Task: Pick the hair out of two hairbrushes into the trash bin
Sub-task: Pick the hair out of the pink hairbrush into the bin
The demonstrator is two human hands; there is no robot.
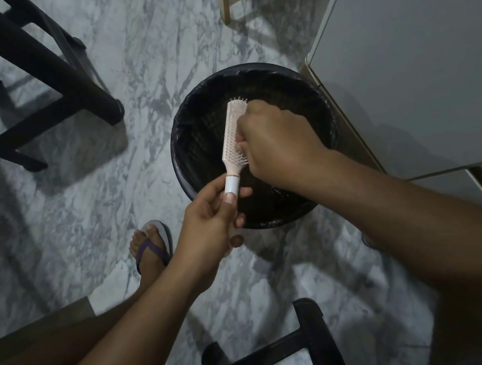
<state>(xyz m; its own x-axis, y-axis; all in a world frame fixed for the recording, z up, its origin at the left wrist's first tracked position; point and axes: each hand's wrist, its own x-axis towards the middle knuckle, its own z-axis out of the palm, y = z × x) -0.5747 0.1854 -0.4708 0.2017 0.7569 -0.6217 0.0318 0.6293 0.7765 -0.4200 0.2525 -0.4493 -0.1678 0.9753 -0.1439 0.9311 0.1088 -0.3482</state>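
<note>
While the hairbrush (pixel 234 135) hangs over the open trash bin (pixel 269 215), bristle side turned toward the right, the left hand (pixel 209 227) has its grip closed on the white handle end, thumb on top, fingers wrapped below. Right hand (pixel 277 142) sits against the bristle field mid-head, fingers curled in; grip looks narrow and pinching, but whether it holds hair I can't tell, fingertips are hidden and light is poor. My read: brush is light, rigid plastic, handle smooth so a full wrap beats a fingertip pinch. Bristles are thin and springy, so pull hair outward along them, not sideways. Hair itself is soft and near weightless, so release low inside the bin. Bin has a dark liner and stands on the marble floor (pixel 80 206), beside a white cabinet (pixel 421 61). Second brush not in view.
</note>
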